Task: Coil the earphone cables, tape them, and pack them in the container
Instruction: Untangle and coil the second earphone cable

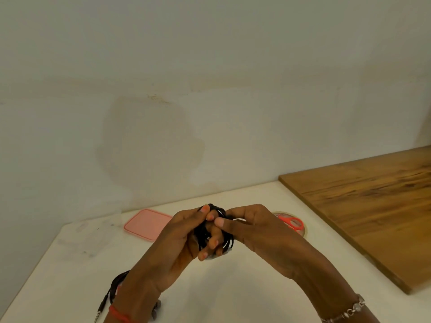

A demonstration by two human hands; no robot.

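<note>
The left hand (179,238) and right hand (254,229) are holding the coiled earphone cable (218,209) above the desk (233,294). The left fingers (211,243) are curling round the loops and the right ones are pinching the top. If either grip is slackening before taping, the springy loops are probably going to splay. The clear container (93,231) is standing at the left, and a 2nd cable (115,284) is lying by the left wrist.

We see a black cable coil (201,233) over a white table (233,294), a pink lid (147,223) left and orange scissors (293,223) right. The far-right board (373,206) shows brown streaked grain; near us, a red wrist thread (117,314) and silver bracelet (348,311).
</note>
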